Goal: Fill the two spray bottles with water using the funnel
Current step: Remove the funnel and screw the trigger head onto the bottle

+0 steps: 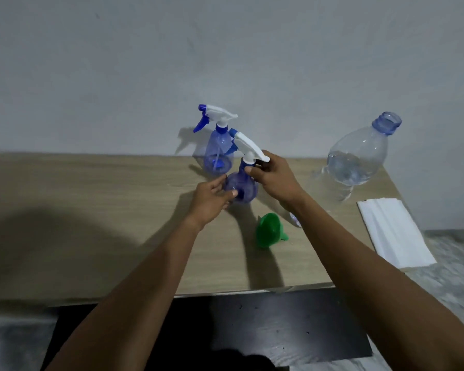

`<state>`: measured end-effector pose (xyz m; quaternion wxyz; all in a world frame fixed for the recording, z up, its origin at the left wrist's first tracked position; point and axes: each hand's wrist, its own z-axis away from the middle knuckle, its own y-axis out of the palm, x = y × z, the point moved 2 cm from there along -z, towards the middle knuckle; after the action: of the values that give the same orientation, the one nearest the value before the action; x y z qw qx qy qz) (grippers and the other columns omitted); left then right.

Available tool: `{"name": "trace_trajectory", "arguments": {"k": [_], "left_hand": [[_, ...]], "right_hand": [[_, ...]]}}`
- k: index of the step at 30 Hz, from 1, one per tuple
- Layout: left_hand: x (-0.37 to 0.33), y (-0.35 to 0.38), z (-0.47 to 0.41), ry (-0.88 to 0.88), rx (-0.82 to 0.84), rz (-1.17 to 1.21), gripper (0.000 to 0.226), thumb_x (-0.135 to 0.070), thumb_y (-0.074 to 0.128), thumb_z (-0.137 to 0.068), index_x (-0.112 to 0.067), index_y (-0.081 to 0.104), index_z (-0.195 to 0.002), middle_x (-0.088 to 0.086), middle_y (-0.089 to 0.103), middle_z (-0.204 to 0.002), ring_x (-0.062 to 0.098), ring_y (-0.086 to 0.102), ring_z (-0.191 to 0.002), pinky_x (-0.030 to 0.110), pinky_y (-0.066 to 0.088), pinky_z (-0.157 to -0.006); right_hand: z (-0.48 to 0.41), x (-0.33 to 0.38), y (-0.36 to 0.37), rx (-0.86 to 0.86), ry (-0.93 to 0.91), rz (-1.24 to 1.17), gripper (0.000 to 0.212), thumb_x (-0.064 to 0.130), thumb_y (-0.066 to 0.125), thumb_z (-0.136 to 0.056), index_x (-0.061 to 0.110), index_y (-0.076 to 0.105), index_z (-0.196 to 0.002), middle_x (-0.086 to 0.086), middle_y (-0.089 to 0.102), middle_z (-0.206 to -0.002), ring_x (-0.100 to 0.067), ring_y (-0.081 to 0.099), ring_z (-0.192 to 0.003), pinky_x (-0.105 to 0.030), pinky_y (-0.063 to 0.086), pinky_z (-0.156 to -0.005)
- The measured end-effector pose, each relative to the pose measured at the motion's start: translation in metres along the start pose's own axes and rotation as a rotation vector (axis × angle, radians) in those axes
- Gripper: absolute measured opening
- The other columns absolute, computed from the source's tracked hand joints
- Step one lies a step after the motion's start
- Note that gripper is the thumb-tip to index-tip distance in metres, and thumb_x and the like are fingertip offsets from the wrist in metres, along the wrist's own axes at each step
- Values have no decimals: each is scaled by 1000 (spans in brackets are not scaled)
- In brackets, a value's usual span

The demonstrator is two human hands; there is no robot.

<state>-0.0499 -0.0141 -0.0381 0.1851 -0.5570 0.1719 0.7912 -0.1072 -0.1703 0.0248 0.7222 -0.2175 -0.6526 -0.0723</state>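
Blue plastic in both hands: at a wooden table (91, 223), a person grips the near spray bottle (241, 188). The left hand (210, 199) is curled round its rounded body, and the right hand (273, 175) pinches the collar just under the white trigger head (248, 145), apparently to unscrew it. The far spray bottle (218, 151) stands just behind, by the wall, with its head on. The green funnel (268, 234) lies on its side just beside the right forearm, untouched. The uncapped water bottle (356, 159), partly full, stands near the table's back right corner, and a folded white sheet (394, 234) lies in front of it.

Neither spray bottle looks filled, so the task appears to be at its start. The bottle in hand looks empty and light, so a hard twist could slip it from the left hand and knock it into the one behind. A swing of the right arm could sweep the funnel away. It could also tip the open water bottle, spilling water across the table and the sheet.
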Motion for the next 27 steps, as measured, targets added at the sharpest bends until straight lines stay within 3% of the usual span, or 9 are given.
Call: {"name": "trace_trajectory", "arguments": {"k": [4,7,10,14,15,17,21,24,27], "left_hand": [[7,27,-32,73,-171,-64,50,5,71,-83,-6,61,-131,-18,66,-91,3,66,-86,34,55,-93],[18,44,-45,161,-278,-126,44,2,74,-79,-13,69,-120,-21,63,-86,10,67,-88,35,56,-90],[18,53,-53,211,-323,-141,50,0,76,-78,-32,66,-115,-27,62,-81,-11,64,-75,12,52,-75],[17,56,-68,233,-284,-204,28,-8,75,-83,-19,75,-108,-8,75,-91,6,71,-84,34,60,-85],[17,57,-72,224,-279,-226,25,-8,72,-86,-16,75,-109,-3,76,-95,8,70,-85,33,59,-85],[13,58,-76,216,-292,-272,25,-7,68,-90,-11,73,-114,-1,75,-97,7,67,-87,27,55,-85],[8,58,-82,194,-283,-341,32,-9,62,-96,-13,67,-127,-11,65,-96,1,62,-84,-2,43,-71],[6,56,-81,190,-241,-351,39,-10,59,-98,-15,58,-136,-9,64,-108,3,59,-102,-10,34,-65],[5,52,-81,171,-189,-369,41,-12,56,-100,-17,54,-141,-11,62,-111,2,55,-107,-11,33,-66]], "right_hand": [[-24,-24,-2,-165,42,-50,34,-9,67,-88,-5,63,-122,-15,72,-105,-17,68,-91,-31,59,-83],[-39,-50,-1,-266,86,-45,42,-3,75,-85,0,61,-124,-9,72,-111,-22,71,-102,-38,61,-89],[-49,-63,-3,-330,84,13,45,4,78,-83,9,62,-125,-5,71,-118,-18,69,-109,-41,59,-95],[-61,-66,-4,-346,71,136,49,9,77,-84,21,64,-130,5,70,-122,-8,63,-110,-24,51,-97],[-63,-68,-4,-349,95,133,49,9,76,-86,22,65,-131,6,70,-124,-7,62,-109,-19,50,-95],[-70,-70,-3,-350,124,129,50,7,74,-88,21,64,-135,4,69,-128,-6,59,-109,-5,44,-88],[-84,-70,0,-333,135,163,50,7,70,-93,16,57,-140,-2,60,-136,-5,50,-112,-7,39,-88],[-93,-72,2,-326,144,189,47,9,68,-95,16,55,-139,-3,55,-136,-6,50,-112,2,41,-75],[-94,-71,5,-311,140,203,45,13,68,-96,17,56,-139,-2,58,-138,-15,56,-123,-15,43,-91]]}}
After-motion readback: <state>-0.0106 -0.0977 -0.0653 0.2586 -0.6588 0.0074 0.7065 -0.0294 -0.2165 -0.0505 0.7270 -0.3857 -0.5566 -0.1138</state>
